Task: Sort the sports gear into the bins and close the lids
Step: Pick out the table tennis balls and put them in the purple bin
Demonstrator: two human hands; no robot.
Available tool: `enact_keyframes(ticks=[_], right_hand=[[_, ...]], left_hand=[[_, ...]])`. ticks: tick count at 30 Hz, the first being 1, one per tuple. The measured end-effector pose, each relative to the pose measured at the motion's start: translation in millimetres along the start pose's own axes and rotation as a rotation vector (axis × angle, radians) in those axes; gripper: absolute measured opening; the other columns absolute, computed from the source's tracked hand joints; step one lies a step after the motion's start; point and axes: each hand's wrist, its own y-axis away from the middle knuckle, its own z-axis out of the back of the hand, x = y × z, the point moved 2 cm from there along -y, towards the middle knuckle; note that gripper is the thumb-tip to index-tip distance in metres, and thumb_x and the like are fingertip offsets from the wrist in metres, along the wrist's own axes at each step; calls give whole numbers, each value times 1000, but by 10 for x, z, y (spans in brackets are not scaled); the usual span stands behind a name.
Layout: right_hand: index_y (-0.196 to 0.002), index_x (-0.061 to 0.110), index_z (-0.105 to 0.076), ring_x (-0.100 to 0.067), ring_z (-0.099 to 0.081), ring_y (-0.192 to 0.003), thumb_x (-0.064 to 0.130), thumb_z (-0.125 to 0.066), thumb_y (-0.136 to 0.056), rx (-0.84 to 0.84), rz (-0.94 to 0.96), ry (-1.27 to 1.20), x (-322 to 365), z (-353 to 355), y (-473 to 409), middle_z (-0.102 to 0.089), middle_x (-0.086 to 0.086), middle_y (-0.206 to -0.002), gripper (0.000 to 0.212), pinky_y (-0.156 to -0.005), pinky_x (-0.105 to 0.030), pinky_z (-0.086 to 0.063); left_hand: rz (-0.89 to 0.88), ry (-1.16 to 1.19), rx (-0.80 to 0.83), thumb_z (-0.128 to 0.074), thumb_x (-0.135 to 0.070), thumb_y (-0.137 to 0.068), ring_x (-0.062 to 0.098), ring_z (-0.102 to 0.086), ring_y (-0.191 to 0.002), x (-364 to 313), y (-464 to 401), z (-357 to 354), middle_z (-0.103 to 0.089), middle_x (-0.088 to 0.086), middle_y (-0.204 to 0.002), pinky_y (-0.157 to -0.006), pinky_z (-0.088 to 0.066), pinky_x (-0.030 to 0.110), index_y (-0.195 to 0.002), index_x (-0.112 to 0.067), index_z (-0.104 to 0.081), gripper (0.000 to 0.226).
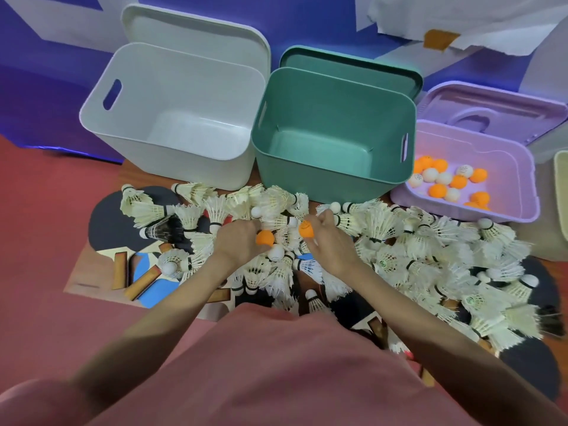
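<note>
Three bins stand open: one white (pixel 172 118), one green (pixel 332 133), one purple (pixel 473 179). Three lids lean behind them. The purple bin holds about fifteen balls (pixel 445 182), orange and white. Two more orange balls are in hands. Shuttlecocks (pixel 399 241) lie too many to count.

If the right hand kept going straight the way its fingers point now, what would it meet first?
The right hand, holding an orange ball, points up and away; it would likely meet the shuttlecocks just ahead first, then the green bin. Depth is uncertain.

left hand (pixel 238 238) grips orange ball (pixel 265 237); right hand (pixel 330 241) grips second orange ball (pixel 306 229) above shuttlecock pile (pixel 399 241).
</note>
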Motion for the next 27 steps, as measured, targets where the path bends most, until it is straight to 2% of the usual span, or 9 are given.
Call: enact_keyframes(ticks=[4,8,12,16,20,22,24,27], right_hand=[[-129,15,-40,-29,-61,-75,30,-51,-96,-96,-121,-108,-198,144,149,-37,-8,-121,38,-62,-36,-51],[-129,13,-40,-29,-60,-89,29,-54,-94,-177,-179,-185,-396,185,265,-42,-7,-121,40,-66,-40,-52],[-131,11,-40,-26,-58,-91,28,-55,-94,-228,-205,-251,-514,187,361,-43,-6,-124,43,-67,-36,-49],[-123,9,-42,-29,-59,-91,26,-55,-93,-257,-177,-353,-612,109,515,-49,-7,-118,37,-70,-39,-50],[-122,11,-41,-25,-57,-88,27,-54,-94,-335,-200,-442,-791,126,719,-46,-6,-116,34,-69,-41,-50],[-123,11,-42,-17,-51,-92,26,-52,-95,-449,-227,-500,-1017,242,817,-45,-6,-116,34,-72,-34,-45],[-124,10,-43,-11,-44,-96,30,-49,-95,-589,-254,-523,-1339,413,890,-47,-7,-113,36,-75,-25,-35],[-119,4,-47,-22,-47,-103,27,-50,-94,-739,-314,-527,-1924,679,908,-51,-12,-111,35,-78,-23,-33]], left_hand=[[8,-37,44,-67,-51,-79,22,-65,-88,-44,-61,-45,-68,1,-98,-63,-52,31,-108,-18,-64,43],[5,23,28,-67,-45,-80,22,-64,-81,-39,-46,-64,-69,1,-89,-56,-44,26,-103,-20,-68,34],[33,95,-69,-67,-41,-80,26,-65,-82,-29,69,-9,-69,4,-88,-60,-50,31,-99,-14,-65,33],[48,166,-210,-66,-50,-75,27,-61,-68,-198,142,185,-64,4,-71,-54,-47,31,-96,-13,-56,44],[-101,311,-187,-48,-63,-61,19,-54,-58,-694,122,382,-53,-6,-55,-50,-40,25,-95,-15,-56,59],[-226,387,-153,-49,-62,-64,17,-56,-59,-1029,51,483,-59,-4,-61,-49,-38,24,-95,-16,-56,56],[-370,415,-130,-50,-60,-71,18,-59,-62,-1401,-65,612,-64,1,-72,-51,-43,28,-98,-15,-55,53],[-482,374,-97,-57,-49,-85,23,-59,-72,-1996,-333,804,-65,4,-85,-61,-47,36,-104,-13,-51,41]])
